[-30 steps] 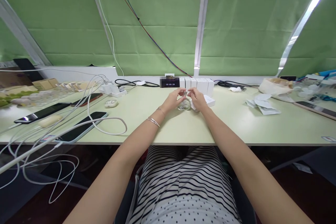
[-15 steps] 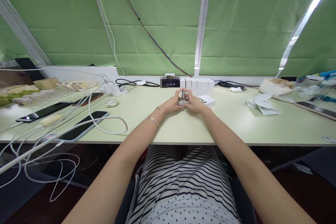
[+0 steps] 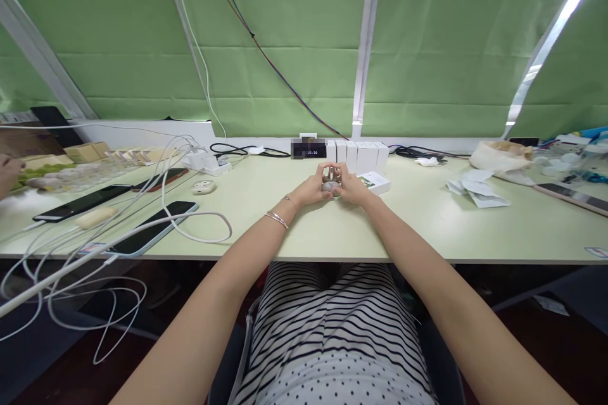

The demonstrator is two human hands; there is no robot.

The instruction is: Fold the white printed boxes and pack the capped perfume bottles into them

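Note:
A small clear glass bottle with a silvery neck [image 3: 331, 186], much like a perfume bottle, stands upright on the table between my two hands. My left hand [image 3: 310, 188] curls around its left side, with the fingers bent toward the top. From the right, my right hand [image 3: 350, 187] is closed on it in the same way, fingertips meeting near the neck and thumbs low at the front. Fingers hide much of the bottle. Just right of my right hand lies a flat white box [image 3: 377, 183] with a printed picture.
Behind my hands stand several white boxes [image 3: 365, 155] and a black display [image 3: 316, 150]. Phones [image 3: 154, 228], white cables [image 3: 209, 240] and an earbud case [image 3: 203, 187] lie left. Crumpled papers [image 3: 479, 190] and a cloth bag [image 3: 498, 161] are right. Another person's hand [image 3: 7, 171] shows at the left edge.
Another person's hand has come into view at the far left edge. My own hands stay around the bottle with hardly any movement.

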